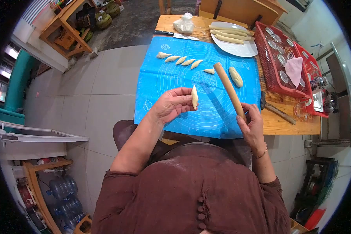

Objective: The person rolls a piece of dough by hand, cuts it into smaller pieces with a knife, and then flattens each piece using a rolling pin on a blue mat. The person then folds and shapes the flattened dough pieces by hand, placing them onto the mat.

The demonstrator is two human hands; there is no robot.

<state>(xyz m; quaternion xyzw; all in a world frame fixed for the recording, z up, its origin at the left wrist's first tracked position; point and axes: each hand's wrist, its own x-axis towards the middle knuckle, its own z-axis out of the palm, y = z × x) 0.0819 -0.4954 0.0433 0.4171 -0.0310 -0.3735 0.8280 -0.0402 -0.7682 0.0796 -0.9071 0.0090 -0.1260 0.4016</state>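
Between the thumb and fingers of my left hand (171,104) is a small, pointed piece of dough (195,97), held upright above the blue baking mat (154,87). My right hand (252,126) grips the lower end of a wooden rolling pin (229,89), which slants up and to the left over the mat. Several cut dough pieces (181,60) lie in a row on the mat's far left part. A smaller dough piece (209,71) rests near the mat's printed centre. To the right of the pin's upper end lies a thicker lump of dough (235,77).
Behind the mat are a knife (175,35), a tied plastic bag (184,24) and a white plate (238,51) bearing dough ropes (229,38). Red crates (279,80) with glasses and a pink cloth (294,71) line the right side. A hammer-like tool (279,110) lies nearby.
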